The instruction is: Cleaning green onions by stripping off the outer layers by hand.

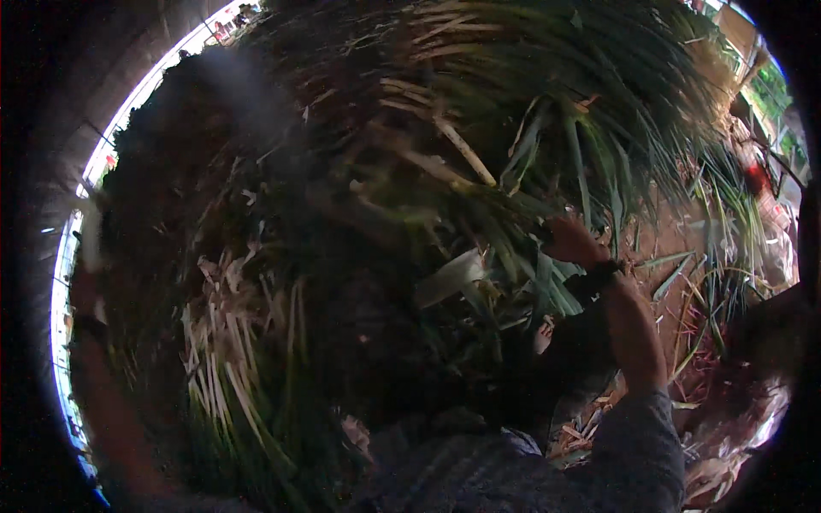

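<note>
My right hand point(575, 242), with a dark band at the wrist, reaches in from the lower right. Its fingers are closed around the green leaves of a leek point(505, 201), whose paler stalk appears to run up and left, blurred by motion. Broad green leaves hang below that hand. At the far left, my left forearm point(120, 410) rises along the edge of the view. My left hand point(87, 291) is dark and smeared, so its fingers cannot be made out. A pale cut stalk piece point(453, 278) lies left of my right hand.
A large heap of leeks point(599, 77) fills the far side. More leeks with white stalks point(244, 368) lie at the lower left. Loose leaves and scraps litter the brown ground point(654, 244) at right. Crumpled pale plastic point(744, 436) sits at the lower right.
</note>
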`<state>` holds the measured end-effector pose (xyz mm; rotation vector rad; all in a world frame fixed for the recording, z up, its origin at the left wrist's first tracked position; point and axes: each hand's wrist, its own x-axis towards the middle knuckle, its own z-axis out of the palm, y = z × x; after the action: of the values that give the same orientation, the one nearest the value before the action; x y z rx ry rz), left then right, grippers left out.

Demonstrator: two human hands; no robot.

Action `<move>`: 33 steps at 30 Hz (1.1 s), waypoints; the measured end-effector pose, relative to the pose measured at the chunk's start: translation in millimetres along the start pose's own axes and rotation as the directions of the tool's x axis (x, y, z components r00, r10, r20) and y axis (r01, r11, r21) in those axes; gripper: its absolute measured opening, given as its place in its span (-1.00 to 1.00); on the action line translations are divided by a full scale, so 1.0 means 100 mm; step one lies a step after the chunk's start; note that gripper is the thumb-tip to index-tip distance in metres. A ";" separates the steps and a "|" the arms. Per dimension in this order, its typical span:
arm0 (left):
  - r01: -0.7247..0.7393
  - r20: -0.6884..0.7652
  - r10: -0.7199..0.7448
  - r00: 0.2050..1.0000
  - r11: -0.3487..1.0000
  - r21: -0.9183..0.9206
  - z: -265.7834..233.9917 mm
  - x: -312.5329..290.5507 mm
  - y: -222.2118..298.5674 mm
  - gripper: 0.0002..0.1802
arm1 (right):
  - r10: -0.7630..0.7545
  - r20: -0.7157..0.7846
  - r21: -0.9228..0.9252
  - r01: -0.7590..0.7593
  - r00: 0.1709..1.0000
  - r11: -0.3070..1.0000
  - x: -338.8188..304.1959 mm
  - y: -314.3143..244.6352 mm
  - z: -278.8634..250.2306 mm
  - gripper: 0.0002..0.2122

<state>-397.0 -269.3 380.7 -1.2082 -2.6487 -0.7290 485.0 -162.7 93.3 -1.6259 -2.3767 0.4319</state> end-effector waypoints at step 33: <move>0.335 0.303 0.707 0.639 0.099 -0.937 5.27 -3.38 4.31 -0.50 | 0.102 0.055 0.186 -0.111 0.993 0.976 -0.29 -0.15 -0.32 -0.61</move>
<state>185.2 -0.7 -27.3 -2.6449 -1.8167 -2.8117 493.7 -191.2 127.8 -1.6768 -2.2092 0.6994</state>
